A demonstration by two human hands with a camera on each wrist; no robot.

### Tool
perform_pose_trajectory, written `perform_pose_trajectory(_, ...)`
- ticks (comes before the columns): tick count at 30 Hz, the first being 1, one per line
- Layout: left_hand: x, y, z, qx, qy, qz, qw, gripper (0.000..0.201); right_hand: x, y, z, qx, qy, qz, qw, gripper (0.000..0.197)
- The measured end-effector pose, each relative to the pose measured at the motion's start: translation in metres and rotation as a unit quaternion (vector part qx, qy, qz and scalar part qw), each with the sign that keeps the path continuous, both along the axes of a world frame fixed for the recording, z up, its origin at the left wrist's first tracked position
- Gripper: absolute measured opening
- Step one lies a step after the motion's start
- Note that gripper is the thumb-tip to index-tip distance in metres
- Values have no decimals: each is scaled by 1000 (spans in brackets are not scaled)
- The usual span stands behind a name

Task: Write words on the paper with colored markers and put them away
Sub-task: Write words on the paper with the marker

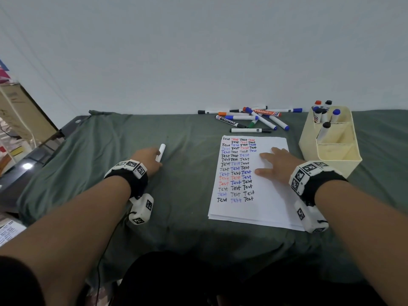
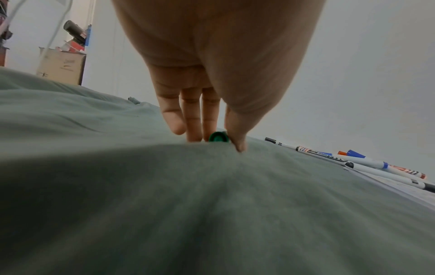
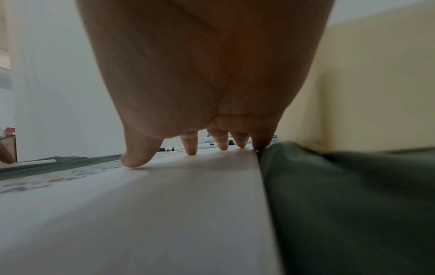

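Observation:
A white sheet of paper (image 1: 265, 206) with rows of "Test" in black, blue and red lies on the green cloth. My right hand (image 1: 271, 162) rests flat on its upper right part, fingers spread and straight; the right wrist view shows the fingertips (image 3: 191, 151) pressing on the paper (image 3: 164, 204). To the left of the sheet, my left hand (image 1: 152, 157) pinches a white marker (image 1: 161, 151) lying on the cloth. The left wrist view shows that marker's green end (image 2: 218, 137) between thumb and fingers (image 2: 195, 130).
A pile of loose markers (image 1: 251, 118) lies behind the paper against the wall, also visible in the left wrist view (image 2: 367, 163). A cream organizer (image 1: 344, 160) holding several markers stands right of the paper. Boxes and clutter sit beyond the table's left edge.

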State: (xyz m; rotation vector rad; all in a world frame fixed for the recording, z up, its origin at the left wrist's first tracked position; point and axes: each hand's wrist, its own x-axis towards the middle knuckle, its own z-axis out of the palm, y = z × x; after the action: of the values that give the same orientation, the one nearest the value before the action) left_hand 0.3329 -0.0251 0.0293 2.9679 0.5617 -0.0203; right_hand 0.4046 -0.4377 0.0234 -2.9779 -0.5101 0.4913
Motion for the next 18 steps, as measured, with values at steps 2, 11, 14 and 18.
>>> perform_pose_trajectory(2,-2,1,0,-17,-4,1,1000,48,0,0,1,-4,-3,3,1000,81)
perform_pose_trajectory(11,-9,1,5,-45,-15,-9,999,43,0,0,5,-1,6,2,1000,82)
perform_pose_trajectory(14,-7,-4,6,-35,-28,3,999,46,1,-1,5,1,15,3,1000,83)
perform_pose_trajectory(18,5,-17,16,6,-43,-36,998,48,3,-2,5,-1,13,8,1000,82)
